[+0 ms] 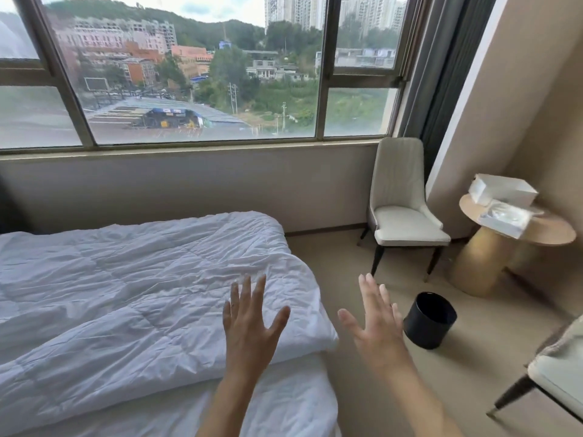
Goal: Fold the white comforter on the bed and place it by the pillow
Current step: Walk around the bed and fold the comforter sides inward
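Both forearms reach forward from the bottom of the view, palms facing down and away. The left hand (249,323) is raised over the near right corner of the comforter (132,298), fingers straight and spread wide, holding nothing; whether it touches the cloth cannot be told. The right hand (375,323) hangs just beside it, past the edge of the bed (284,408) and over the floor, its fingers likewise spread and empty. The pose reads as hands about to take hold of that corner, since the comforter lies spread and rumpled across the mattress, not yet folded to any neat shape, and its corner juts out over the bed's side within easy reach. No pillow shows here, so it probably lies off to the left. Beyond the right hand a dark bin (429,320) stands on the floor, then a pale chair (403,212) and a round side table (549,231) by the wall, and farthest off the wide window (195,74).
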A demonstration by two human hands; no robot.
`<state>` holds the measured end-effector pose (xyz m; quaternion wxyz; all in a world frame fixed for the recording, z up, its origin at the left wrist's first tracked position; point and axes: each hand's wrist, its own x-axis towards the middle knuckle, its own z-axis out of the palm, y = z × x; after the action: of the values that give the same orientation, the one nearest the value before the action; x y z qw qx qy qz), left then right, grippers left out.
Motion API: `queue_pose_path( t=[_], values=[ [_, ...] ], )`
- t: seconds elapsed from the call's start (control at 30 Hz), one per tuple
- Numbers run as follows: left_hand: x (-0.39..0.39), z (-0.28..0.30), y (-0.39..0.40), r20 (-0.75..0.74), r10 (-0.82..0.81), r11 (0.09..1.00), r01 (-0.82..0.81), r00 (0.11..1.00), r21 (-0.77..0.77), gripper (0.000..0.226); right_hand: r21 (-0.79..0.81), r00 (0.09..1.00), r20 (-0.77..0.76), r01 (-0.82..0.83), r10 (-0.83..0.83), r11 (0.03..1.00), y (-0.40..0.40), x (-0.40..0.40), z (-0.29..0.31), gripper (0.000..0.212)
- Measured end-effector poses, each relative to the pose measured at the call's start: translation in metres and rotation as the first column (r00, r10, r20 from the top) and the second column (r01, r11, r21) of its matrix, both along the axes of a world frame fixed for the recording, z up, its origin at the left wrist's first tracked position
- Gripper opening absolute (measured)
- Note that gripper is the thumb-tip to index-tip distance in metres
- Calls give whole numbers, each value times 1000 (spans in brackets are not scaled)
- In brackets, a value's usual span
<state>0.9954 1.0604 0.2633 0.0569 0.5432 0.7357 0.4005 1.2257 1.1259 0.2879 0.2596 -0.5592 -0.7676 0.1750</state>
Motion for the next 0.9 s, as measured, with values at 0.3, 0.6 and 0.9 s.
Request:
queue_pose_path(
  t=[0.3,0.6,0.9],
  values=[
    [135,4,90,-4,-32,998,32,999,-47,80,-52,998,-24,58,-59,997,76,143,8,94],
    [155,-11,253,24,29,999,-28,999,-32,80,-26,999,-3,-39,39,999,245,146,-8,90],
    [126,11,454,12,106,994,-106,994,-22,79,-6,994,45,-96,96,995,473,112,18,83]
  ],
)
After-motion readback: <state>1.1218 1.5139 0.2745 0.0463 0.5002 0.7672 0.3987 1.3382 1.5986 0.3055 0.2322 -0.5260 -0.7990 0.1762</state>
